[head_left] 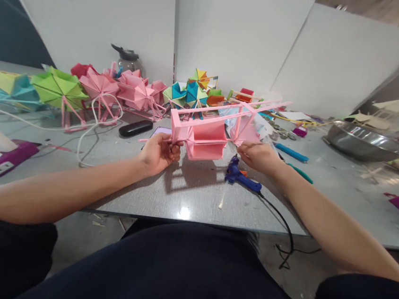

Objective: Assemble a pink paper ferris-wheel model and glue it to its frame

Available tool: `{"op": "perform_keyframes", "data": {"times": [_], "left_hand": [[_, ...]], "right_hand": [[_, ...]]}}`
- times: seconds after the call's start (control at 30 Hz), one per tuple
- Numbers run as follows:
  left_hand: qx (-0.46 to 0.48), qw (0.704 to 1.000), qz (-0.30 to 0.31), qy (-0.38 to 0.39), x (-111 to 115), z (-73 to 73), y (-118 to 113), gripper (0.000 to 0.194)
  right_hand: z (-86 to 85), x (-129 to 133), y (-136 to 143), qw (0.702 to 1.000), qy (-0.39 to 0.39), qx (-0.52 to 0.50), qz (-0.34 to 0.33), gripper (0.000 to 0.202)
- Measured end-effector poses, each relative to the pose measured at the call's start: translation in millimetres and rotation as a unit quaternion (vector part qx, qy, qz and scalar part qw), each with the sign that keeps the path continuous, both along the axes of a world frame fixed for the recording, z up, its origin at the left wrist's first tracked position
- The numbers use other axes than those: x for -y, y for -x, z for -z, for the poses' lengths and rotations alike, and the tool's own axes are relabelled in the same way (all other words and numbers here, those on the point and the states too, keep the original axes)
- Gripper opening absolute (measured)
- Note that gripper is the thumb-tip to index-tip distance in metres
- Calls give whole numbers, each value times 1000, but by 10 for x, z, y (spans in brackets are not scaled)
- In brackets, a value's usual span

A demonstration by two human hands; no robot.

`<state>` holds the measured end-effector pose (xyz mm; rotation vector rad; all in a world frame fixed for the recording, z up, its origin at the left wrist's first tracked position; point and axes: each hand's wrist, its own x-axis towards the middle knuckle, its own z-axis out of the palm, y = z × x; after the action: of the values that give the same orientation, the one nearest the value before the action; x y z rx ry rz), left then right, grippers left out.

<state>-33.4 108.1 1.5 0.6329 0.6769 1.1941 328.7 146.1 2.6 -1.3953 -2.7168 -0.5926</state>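
Observation:
A pink paper wheel model [207, 138] with a folded-vane drum and a long strip frame is held up over the table, lying on its side. My left hand [161, 152] is closed around the left end of its frame and axle. At the model's right end, my right hand [258, 156] pinches the pink axle or frame; its fingertips are partly hidden. A blue glue gun [243, 175] rests on the table just below my right hand, nozzle toward the model and black cord trailing off the front edge. A clear glue stick [222, 195] sticks out beside it.
Several paper wheels, including a green one [59, 87], line the back left. A black case [135, 128] and a purple power strip [2, 159] lie on the left. Toward the right are blue-handled pliers [292, 152] and a steel bowl [367, 143].

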Motion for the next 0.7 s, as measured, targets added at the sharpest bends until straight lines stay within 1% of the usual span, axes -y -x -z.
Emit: {"op": "perform_keyframes", "data": {"times": [0.1, 0.17, 0.3, 0.4, 0.5, 0.53, 0.57, 0.6, 0.63, 0.67, 0.7], "left_hand": [[-2, 1000, 1, 0, 7, -6, -4, 27], [-2, 1000, 0, -3, 13, -9, -6, 28], [0, 1000, -3, -8, 25, -10, -2, 29], [0, 1000, 0, -11, 29, -3, 8, 26], [-2, 1000, 0, -9, 30, 1, 17, 22], [-2, 1000, -1, -8, 31, 0, 17, 22], [-2, 1000, -3, -7, 32, -2, 17, 22], [-2, 1000, -3, -6, 35, -7, 15, 22], [-2, 1000, -3, -5, 37, -12, 12, 22], [-2, 1000, -3, -4, 40, -17, 8, 23], [-2, 1000, -3, -5, 43, -23, 4, 25]], "right_hand": [[9, -6, -29, 1000, -6, -14, 14, 29], [12, -8, -55, 999, -1, -37, 8, 30], [37, -35, -140, 990, 35, -133, -11, 22], [24, -83, -256, 963, 89, -253, 7, 15], [-93, -131, -461, 925, 163, -341, 39, 18], [-156, -140, -555, 916, 179, -355, 61, 19], [-226, -143, -662, 910, 172, -364, 101, 20], [-298, -140, -779, 904, 134, -370, 166, 19], [-367, -128, -904, 889, 56, -375, 256, 18], [-430, -110, -1032, 871, -11, -380, 311, 20], [-481, -86, -1158, 854, -62, -380, 351, 26]]}}
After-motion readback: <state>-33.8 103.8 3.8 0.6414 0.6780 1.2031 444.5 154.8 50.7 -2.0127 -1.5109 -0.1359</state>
